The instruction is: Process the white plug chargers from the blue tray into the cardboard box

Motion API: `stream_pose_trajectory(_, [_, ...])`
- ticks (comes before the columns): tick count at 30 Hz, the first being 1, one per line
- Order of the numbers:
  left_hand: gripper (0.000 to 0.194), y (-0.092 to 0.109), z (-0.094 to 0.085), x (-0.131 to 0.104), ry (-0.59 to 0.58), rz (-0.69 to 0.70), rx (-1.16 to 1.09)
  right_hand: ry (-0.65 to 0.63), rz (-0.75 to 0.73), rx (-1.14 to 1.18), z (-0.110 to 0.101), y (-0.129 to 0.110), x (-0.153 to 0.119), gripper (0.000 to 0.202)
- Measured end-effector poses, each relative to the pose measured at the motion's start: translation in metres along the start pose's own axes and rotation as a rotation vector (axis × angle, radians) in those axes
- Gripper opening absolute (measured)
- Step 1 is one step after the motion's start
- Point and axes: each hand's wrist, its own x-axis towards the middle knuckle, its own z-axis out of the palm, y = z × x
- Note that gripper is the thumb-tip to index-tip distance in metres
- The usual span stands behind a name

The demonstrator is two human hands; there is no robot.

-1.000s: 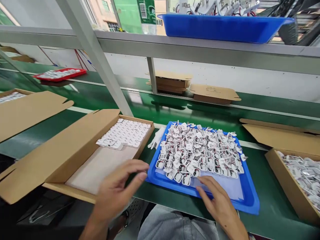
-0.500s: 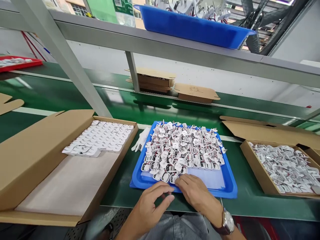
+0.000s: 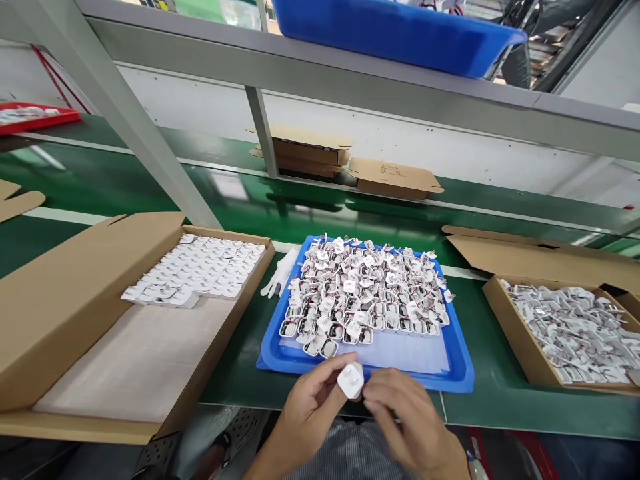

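Observation:
My left hand grips a white plug charger between thumb and fingers, its pronged face turned up towards me. Right beside it, my right hand has its fingers curled in, the tips close to the charger's right side; what they pinch, if anything, is hidden. Just beyond both hands lies a blue tray, packed with rows of open white charger housings with red and black wires and loose plug faces on top. Bare white lining shows along the tray's near right part.
On the left an open cardboard box holds rows of closed white chargers. White gloves lie between box and tray. To the right, another cardboard box is full of white plug parts. A blue bin stands on the overhead shelf.
One charger has left the tray's front row and is now in my left hand. My right hand has drawn back from the tray towards me. The view has shifted slightly.

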Motion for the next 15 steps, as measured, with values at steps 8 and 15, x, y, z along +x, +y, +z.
stream_pose_trajectory(8, [0.027, 0.018, 0.007, 0.005, -0.095, 0.238, 0.354, -0.038, 0.024, 0.328, -0.025, 0.006, 0.007, 0.041])
stream_pose_trajectory(15, [0.025, 0.011, 0.011, 0.006, 0.028, 0.298, 0.403, 0.011, -0.087, 0.274, -0.014, 0.011, 0.0, 0.043])
